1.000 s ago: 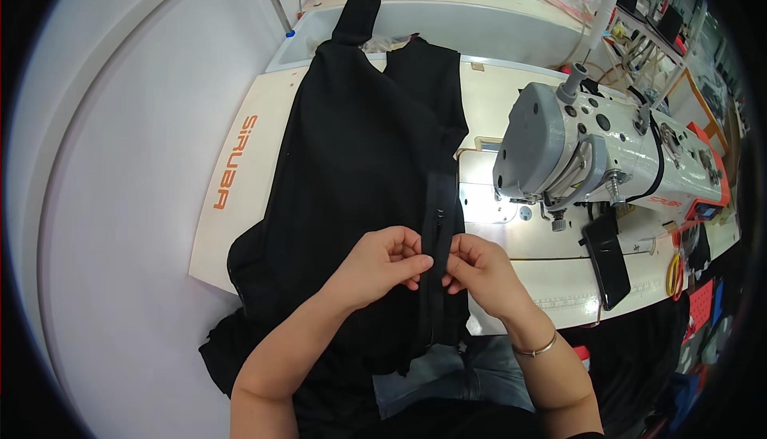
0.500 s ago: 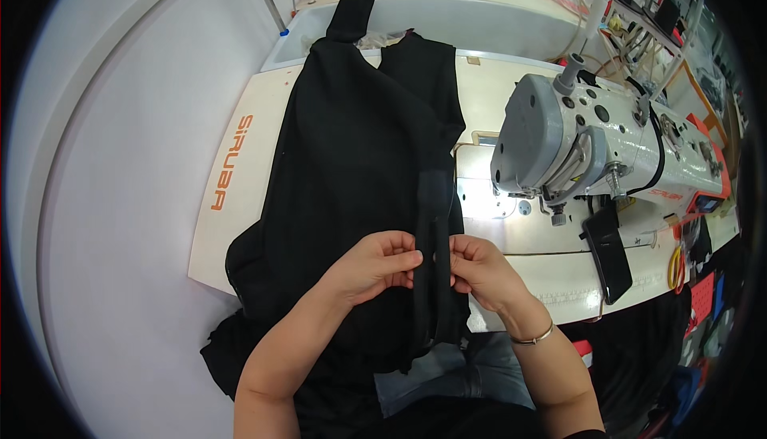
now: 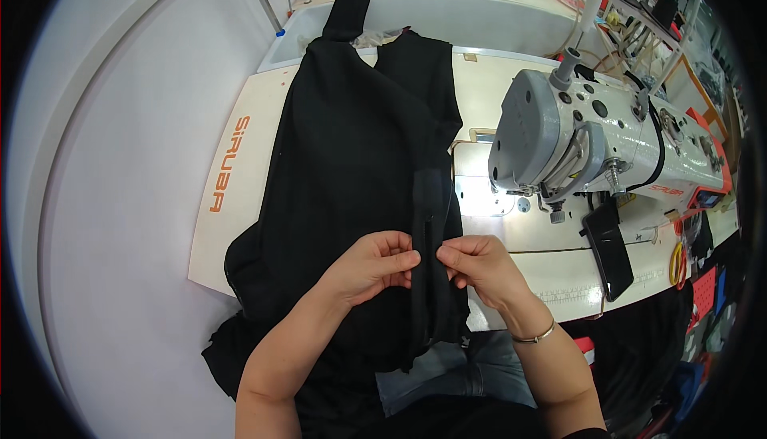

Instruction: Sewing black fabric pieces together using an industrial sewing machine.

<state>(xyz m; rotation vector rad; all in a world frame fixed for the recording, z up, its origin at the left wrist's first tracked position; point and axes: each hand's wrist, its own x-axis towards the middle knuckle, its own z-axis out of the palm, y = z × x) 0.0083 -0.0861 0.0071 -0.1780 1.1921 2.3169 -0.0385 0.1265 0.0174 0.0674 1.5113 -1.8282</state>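
Note:
A black garment lies spread over the sewing table, its lower part hanging over the near edge toward my lap. Along its right side runs a narrow black strip, split lengthwise like a placket or zipper opening. My left hand pinches the left edge of that opening between thumb and fingers. Opposite it, my right hand pinches the right edge, thumb on top. The fingertips are a small gap apart. Under the fabric, the curled fingers of both hands are partly hidden.
To the right stands a white and grey sewing machine close to the garment. A black phone and yellow-handled scissors lie near it. A white wall bounds the left. Beyond the table is a pale trough.
My right hand has moved slightly left, its thumb now over the strip's right edge. My left hand keeps its pinch in nearly the same place.

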